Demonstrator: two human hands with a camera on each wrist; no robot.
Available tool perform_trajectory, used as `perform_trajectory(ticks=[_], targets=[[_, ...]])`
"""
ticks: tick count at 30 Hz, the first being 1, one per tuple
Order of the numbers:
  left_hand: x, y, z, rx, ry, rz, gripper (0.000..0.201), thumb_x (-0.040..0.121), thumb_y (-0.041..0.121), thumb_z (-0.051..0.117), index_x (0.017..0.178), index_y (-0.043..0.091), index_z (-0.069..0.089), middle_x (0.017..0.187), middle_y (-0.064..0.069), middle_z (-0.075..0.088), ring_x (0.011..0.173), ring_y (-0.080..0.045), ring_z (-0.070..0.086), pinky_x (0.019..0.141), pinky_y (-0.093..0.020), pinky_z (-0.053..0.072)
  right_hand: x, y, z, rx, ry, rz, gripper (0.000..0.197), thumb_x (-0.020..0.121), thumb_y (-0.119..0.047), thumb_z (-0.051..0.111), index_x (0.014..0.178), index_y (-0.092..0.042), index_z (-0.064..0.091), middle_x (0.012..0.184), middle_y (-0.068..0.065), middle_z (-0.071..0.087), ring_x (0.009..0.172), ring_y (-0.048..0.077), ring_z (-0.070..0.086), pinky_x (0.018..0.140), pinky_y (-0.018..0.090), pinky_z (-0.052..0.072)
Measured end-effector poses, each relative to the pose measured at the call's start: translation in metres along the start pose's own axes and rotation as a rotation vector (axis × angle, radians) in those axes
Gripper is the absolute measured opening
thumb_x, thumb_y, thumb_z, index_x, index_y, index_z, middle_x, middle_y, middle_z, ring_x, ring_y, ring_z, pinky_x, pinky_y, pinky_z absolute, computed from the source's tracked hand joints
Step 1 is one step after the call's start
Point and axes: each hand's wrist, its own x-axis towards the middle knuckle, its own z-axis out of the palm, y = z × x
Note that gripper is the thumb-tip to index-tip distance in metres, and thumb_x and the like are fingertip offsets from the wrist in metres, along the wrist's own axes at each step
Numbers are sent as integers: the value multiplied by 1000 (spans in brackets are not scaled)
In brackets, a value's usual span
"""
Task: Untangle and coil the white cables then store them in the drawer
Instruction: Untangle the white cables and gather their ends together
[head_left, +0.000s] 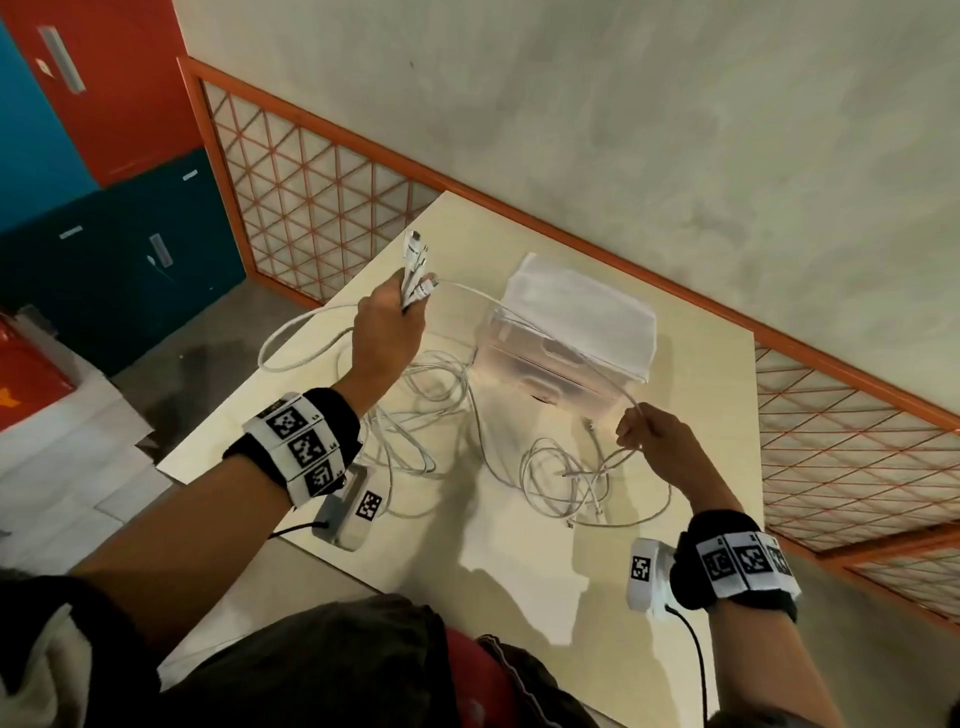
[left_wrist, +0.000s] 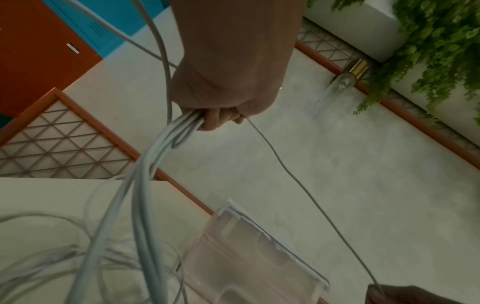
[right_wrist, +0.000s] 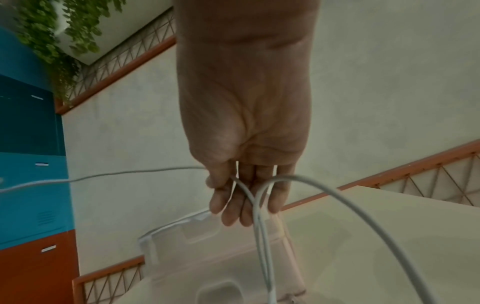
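Head view: we note left hand (head_left: 387, 332) gripping bundle of white cables (head_left: 415, 270) above table (head_left: 519, 571); right hand (head_left: 654, 436) pinching single strand; rest tangled beside translucent drawer (head_left: 566, 343), contents unclear. Left wrist: we see fist round bundle. Right wrist: we see cable crossing fingers (right_wrist: 228, 205).

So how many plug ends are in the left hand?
4 plug ends show, stacked in a fan above the left hand, from the topmost down to the knuckles; more may hide in the fist.
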Motion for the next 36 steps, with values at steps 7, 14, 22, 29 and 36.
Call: perform_trajectory(ticks=[7, 14, 22, 29, 36], targets=[[-3, -12, 0, 212, -8, -111, 29, 95, 26, 48, 105, 0, 57, 100, -27, 65, 97, -44, 57, 78, -48, 46, -3, -14, -18, -68, 207, -55, 31, 95, -30, 54, 85, -1, 56, 70, 9, 61, 69, 26, 56, 63, 33, 39], [-13, -13, 19, 488, -368, -243, 32, 95, 25, 47, 115, 0, 50, 123, -22, 56, 117, -40, 51, 89, -44, 43, -2, -12, -4, -55, 12, -100, 22, 97, -20, 50, 82, -15, 65, 67, 3, 61, 69, 22, 59, 70, 30, 44], [-45, 16, 39, 56, -840, 54, 29, 90, 39, 58, 106, 16, 62, 88, -13, 67, 77, -23, 57, 64, -29, 39, -3, -52, 8, -125, -244, -229, 27, 97, -35, 47, 87, -26, 70, 64, -4, 58, 66, 16, 56, 74, 33, 45], [-45, 20, 51, 225, -897, 175, 8, 91, 12, 54, 87, 8, 60, 78, -5, 67, 76, -25, 63, 66, -23, 45, -5, -64, 13, -7, -319, -241, 20, 97, -18, 49, 92, -11, 68, 67, 1, 55, 63, 11, 52, 63, 16, 43], [-23, 27, 34, 226, -625, 231, 22, 92, 20, 55, 111, 15, 64, 88, -17, 69, 81, -37, 61, 63, -32, 38, -6, -5, 22, -88, -243, -46, 23, 95, -3, 42, 87, -13, 61, 72, -9, 57, 70, 13, 54, 53, 7, 40]])
